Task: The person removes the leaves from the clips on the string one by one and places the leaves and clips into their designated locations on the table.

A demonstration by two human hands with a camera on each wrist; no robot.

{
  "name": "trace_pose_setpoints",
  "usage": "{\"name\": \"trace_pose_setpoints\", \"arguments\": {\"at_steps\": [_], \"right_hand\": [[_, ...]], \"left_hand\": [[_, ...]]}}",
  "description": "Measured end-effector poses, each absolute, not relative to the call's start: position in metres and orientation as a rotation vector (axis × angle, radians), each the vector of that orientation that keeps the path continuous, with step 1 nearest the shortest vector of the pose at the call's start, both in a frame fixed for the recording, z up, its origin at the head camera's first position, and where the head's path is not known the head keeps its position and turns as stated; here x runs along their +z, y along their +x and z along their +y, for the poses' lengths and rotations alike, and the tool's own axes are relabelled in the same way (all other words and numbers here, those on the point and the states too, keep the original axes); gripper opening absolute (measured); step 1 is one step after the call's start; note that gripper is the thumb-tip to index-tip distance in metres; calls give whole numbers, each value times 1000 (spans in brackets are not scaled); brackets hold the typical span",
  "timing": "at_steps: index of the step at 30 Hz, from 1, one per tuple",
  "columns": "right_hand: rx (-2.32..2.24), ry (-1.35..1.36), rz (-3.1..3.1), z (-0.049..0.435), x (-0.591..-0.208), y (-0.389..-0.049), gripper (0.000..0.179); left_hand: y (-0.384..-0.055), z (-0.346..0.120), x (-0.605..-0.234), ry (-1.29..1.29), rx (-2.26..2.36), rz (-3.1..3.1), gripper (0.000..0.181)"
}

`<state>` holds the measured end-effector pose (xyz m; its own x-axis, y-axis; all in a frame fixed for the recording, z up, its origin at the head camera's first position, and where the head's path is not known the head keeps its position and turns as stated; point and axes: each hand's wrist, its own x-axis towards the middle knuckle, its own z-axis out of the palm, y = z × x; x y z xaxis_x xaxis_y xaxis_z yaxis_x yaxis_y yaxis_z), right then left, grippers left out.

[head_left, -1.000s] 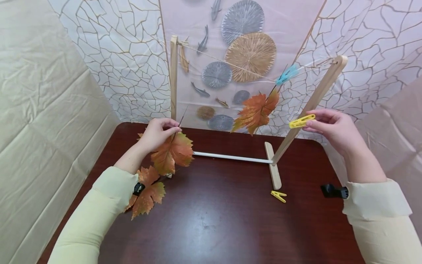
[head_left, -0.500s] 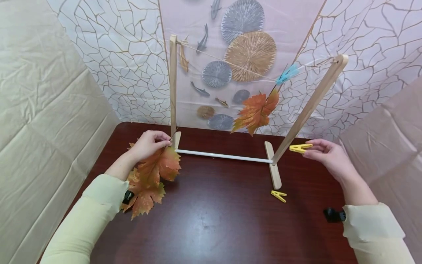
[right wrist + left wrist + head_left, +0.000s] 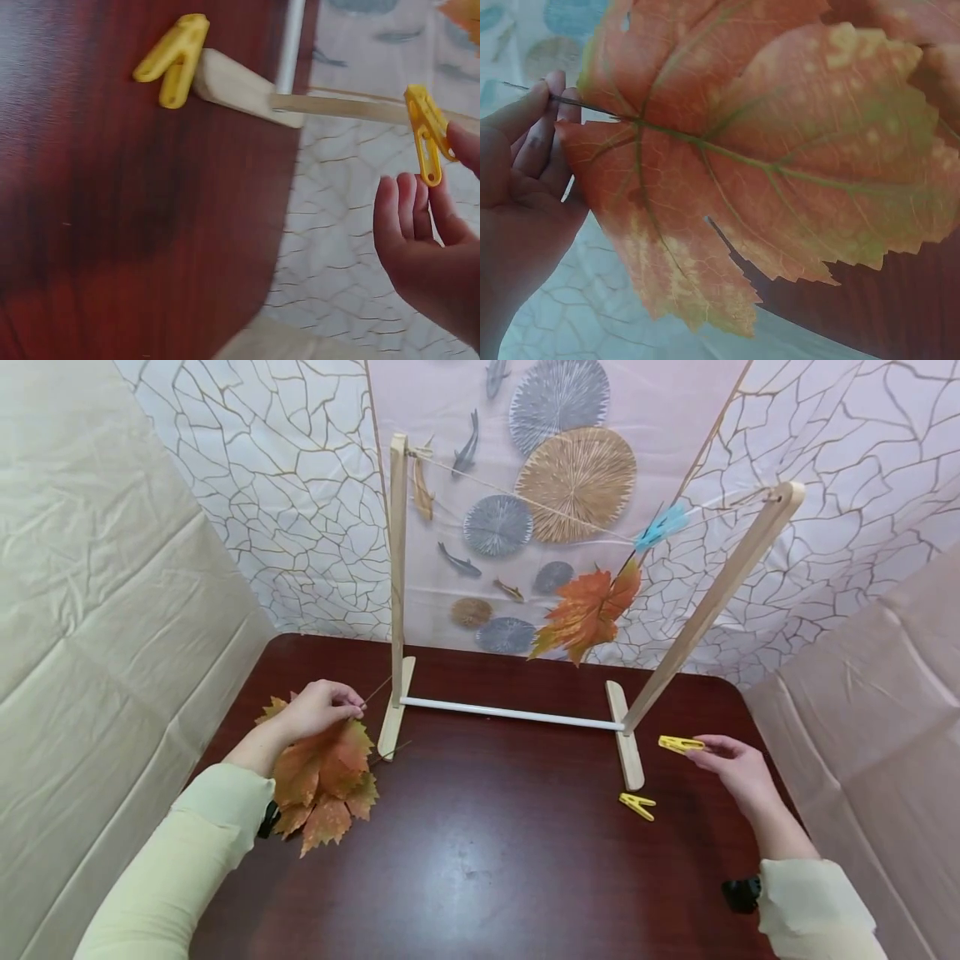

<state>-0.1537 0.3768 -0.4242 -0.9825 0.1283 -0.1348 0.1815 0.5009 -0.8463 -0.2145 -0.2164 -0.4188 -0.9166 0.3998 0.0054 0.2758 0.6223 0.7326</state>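
Note:
My left hand [image 3: 318,710] pinches the thin stem of an orange artificial maple leaf [image 3: 780,150], just above a second leaf [image 3: 327,822] lying on the table at the left. In the left wrist view the stem runs between thumb and fingertips. On the right, my right hand [image 3: 738,768] holds a yellow clothespin [image 3: 680,744] between thumb and fingers, above the table. Another yellow clothespin [image 3: 637,806] lies on the table by the rack's right foot. A blue clothespin [image 3: 660,527] clips a third orange leaf [image 3: 588,610] to the string [image 3: 517,497].
A wooden rack has a left post [image 3: 398,568], a right post [image 3: 712,602] and a white bottom bar [image 3: 510,712], with the string tied between the post tops. It stands at the back of the dark red table [image 3: 480,860]. Patterned cloth hangs behind it.
My left hand has moved down and left with its leaf, over the one on the table. Lower now, my right hand still holds the yellow clothespin.

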Motion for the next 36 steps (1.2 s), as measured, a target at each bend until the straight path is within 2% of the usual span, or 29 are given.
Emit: {"name": "trace_pose_setpoints", "arguments": {"at_steps": [4, 7, 23, 36], "right_hand": [[-1449, 435, 2689, 377, -442, -155, 45], [-1434, 535, 2674, 378, -456, -155, 55], [-1377, 907, 2621, 382, -516, -145, 52], [-1301, 854, 2654, 382, -522, -142, 46]], "left_hand": [[-217, -225, -430, 524, 1080, 2679, 13], [-219, -230, -437, 467, 1000, 2673, 14], [-220, -236, -486, 289, 930, 2706, 15], [-219, -230, -504, 230, 1055, 2717, 22]]}}
